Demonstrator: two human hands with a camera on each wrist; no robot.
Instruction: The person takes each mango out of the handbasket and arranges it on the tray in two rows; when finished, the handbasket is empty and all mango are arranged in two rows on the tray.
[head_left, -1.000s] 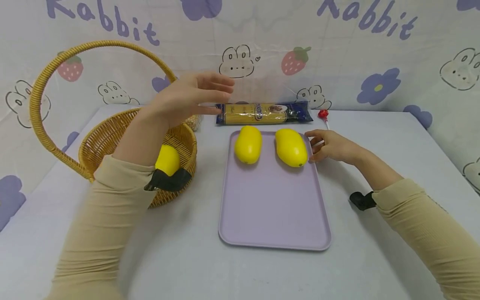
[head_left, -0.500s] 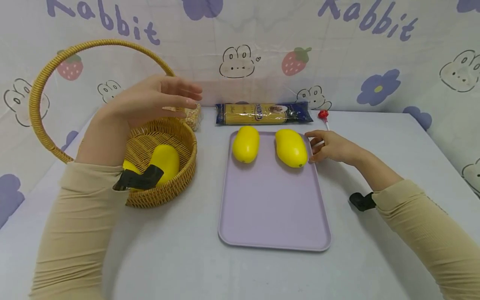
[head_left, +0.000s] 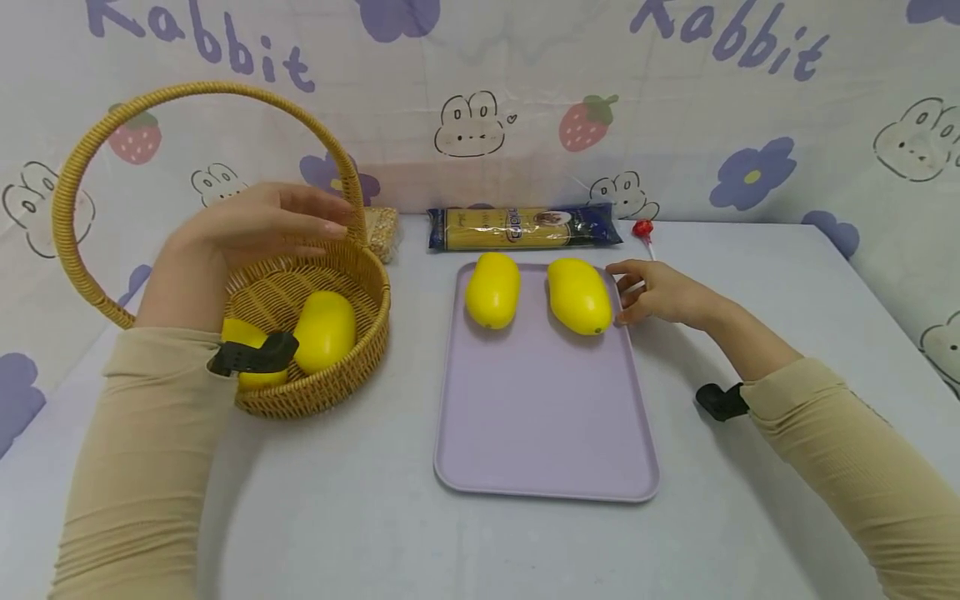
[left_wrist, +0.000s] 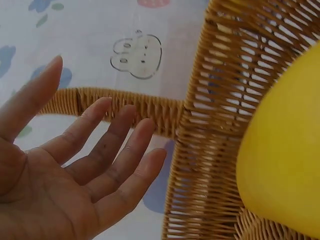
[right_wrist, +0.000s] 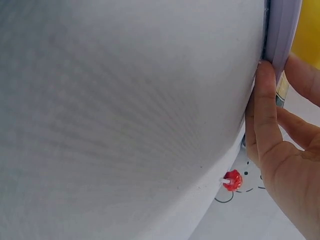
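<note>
1. Two yellow fruits show inside the wicker basket (head_left: 330,392), at the left of the worktop (head_left: 360,533): the right-hand basket fruit (head_left: 326,332) in plain sight, the other basket fruit (head_left: 243,332) partly hidden by the black wrist mount (head_left: 258,354).
2. Left hand (head_left: 255,221): released, fingers loosely spread, above the basket beneath its arched handle (head_left: 217,87); it holds nothing.
3. The key relation, as I judge it: the right-hand basket fruit lies below the left hand, nearer the person and somewhat to the right. Its long axis runs roughly front to back, far end leaning right.
4. Right hand (head_left: 660,293): grasping the rim of the tray (head_left: 540,417) near its far right corner, fingers on both sides of the edge.
5. On the tray, the left tray fruit (head_left: 492,290) points nearly front to back; the right tray fruit (head_left: 580,297) slants, near end rightward, just beside the right hand.
6. So the left hand is much the nearer to the basket fruits.
</note>
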